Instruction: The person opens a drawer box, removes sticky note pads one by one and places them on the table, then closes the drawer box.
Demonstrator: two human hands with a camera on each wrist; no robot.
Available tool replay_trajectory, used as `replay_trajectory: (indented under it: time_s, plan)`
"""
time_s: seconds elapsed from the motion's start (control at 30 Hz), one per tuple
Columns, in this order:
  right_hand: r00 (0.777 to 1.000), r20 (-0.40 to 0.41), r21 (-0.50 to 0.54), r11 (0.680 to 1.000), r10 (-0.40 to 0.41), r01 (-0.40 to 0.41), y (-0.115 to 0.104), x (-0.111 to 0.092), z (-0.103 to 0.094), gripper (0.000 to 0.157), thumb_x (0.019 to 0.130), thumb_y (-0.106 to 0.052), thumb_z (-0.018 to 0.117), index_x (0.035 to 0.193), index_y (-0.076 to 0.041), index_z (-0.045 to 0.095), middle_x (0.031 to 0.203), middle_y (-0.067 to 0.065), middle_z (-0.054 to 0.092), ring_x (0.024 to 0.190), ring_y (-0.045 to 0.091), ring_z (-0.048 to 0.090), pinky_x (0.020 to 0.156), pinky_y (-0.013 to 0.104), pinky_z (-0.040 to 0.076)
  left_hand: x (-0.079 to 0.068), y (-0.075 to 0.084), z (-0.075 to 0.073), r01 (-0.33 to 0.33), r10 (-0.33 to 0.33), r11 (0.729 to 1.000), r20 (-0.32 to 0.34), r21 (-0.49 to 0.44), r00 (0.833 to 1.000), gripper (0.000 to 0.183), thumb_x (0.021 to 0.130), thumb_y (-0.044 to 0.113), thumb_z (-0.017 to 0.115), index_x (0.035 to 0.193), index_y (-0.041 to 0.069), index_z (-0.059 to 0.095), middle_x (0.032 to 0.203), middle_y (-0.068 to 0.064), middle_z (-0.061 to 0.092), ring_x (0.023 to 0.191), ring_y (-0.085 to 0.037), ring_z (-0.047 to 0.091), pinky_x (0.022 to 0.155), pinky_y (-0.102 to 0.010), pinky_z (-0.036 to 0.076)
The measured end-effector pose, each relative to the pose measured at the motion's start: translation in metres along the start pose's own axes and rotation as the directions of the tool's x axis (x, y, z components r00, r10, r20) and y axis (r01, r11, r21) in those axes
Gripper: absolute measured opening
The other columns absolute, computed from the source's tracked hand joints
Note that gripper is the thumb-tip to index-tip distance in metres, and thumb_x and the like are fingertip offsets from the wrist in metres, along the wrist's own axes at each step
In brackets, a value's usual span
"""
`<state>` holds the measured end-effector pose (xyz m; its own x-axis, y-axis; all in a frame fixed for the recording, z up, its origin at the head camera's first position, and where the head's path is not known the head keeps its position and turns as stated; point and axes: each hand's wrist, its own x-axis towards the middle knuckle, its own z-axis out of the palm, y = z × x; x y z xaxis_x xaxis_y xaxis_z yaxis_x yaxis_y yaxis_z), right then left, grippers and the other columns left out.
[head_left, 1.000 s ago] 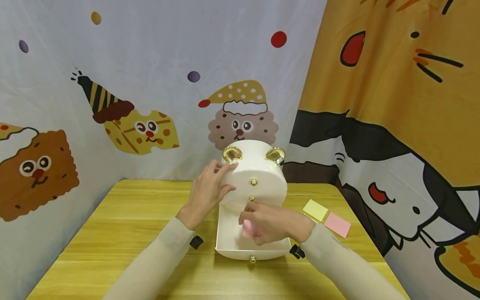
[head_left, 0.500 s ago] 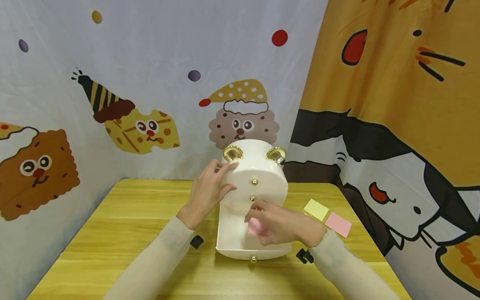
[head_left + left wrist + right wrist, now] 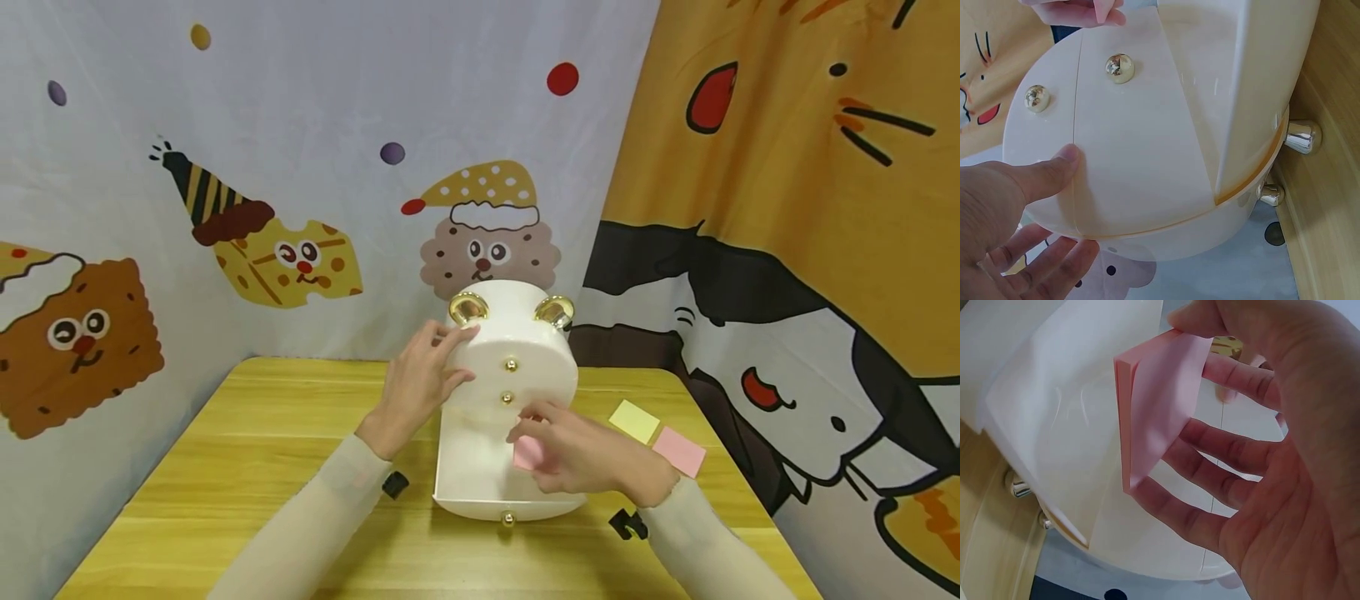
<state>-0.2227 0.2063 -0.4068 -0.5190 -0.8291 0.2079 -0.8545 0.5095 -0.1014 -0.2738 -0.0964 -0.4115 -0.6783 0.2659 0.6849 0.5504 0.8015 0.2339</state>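
Note:
A white round-topped drawer box (image 3: pixel 549 367) with gold ear-shaped trims and gold knobs stands on the table. Its bottom drawer (image 3: pixel 468 475) is pulled out toward me. My left hand (image 3: pixel 416 379) holds the box's left side, thumb on the front face and fingers along the side wall in the left wrist view. Above the drawer, my right hand (image 3: pixel 585 454) pinches a pink sticky note pad (image 3: pixel 1163 403) between thumb and fingers. The pad is tilted and clear of the drawer floor, and fingers partly cover it in the head view.
On the wooden table (image 3: pixel 285 433), a yellow sticky note pad (image 3: pixel 633 421) and another pink pad (image 3: pixel 678 451) lie right of the box. A cartoon-printed cloth (image 3: pixel 330 108) hangs behind the table and an orange one (image 3: pixel 787 167) hangs at right.
My right hand has moved a little to the right over the drawer with the pink sticky note pad. My left hand has stayed on the box.

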Motion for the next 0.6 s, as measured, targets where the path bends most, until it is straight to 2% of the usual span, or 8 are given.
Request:
replay_trajectory:
  time_s: [0.23, 0.6]
  plan:
    - [0.999, -0.010, 0.016, 0.999, 0.037, -0.037, 0.002, -0.009, -0.001, 0.052, 0.085, -0.018, 0.097, 0.134, -0.017, 0.081, 0.141, 0.006, 0.071, 0.128, 0.024, 0.068, 0.105, 0.044, 0.066, 0.000, 0.001, -0.001, 0.000, 0.000, 1.000, 0.011, 0.012, 1.000, 0.074, 0.092, 0.035, 0.100, 0.159, 0.031, 0.070, 0.129, -0.011, 0.071, 0.110, -0.027, 0.081, 0.063, -0.036, 0.068]
    - [0.996, -0.043, 0.035, 0.997, 0.075, -0.074, 0.008, -0.024, 0.000, 0.048, 0.088, -0.017, 0.097, 0.134, -0.017, 0.081, 0.141, 0.005, 0.070, 0.128, 0.023, 0.067, 0.107, 0.045, 0.065, 0.001, 0.000, 0.001, -0.013, 0.013, 1.000, -0.014, 0.002, 1.000, 0.073, 0.091, 0.034, 0.101, 0.157, 0.030, 0.072, 0.127, -0.011, 0.071, 0.109, -0.028, 0.081, 0.061, -0.037, 0.066]
